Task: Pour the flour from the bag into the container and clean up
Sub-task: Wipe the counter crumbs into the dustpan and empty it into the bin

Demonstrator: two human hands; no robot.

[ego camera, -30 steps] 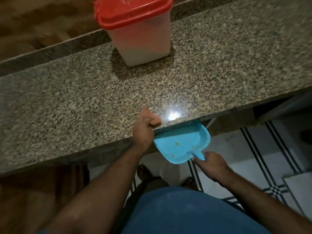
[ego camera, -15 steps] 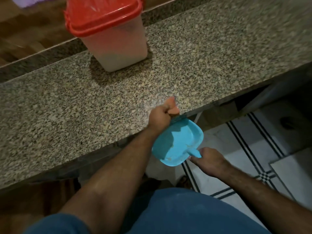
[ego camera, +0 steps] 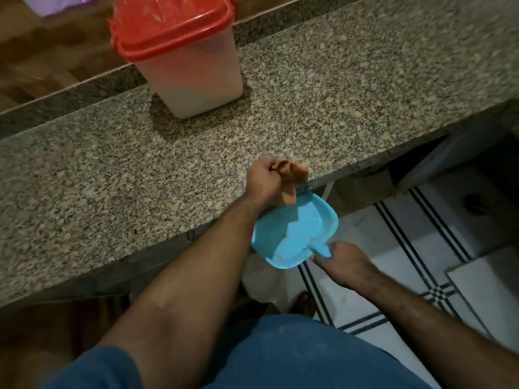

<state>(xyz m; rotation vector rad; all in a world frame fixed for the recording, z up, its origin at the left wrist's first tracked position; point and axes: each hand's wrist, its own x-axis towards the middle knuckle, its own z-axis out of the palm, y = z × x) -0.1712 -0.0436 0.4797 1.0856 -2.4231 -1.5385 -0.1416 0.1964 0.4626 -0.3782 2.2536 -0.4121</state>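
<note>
Red-lidded translucent container (ego camera: 193, 66) holds pale flour; right hand (ego camera: 344, 263) grips blue dustpan (ego camera: 297, 234), left hand (ego camera: 269, 182) curled

No text, label, brand, number or sign can be read in this view. The red lid (ego camera: 171, 26) of the container (ego camera: 196, 80) carries no readable marking, and the blue dustpan (ego camera: 297, 234) is plain as well.
</note>
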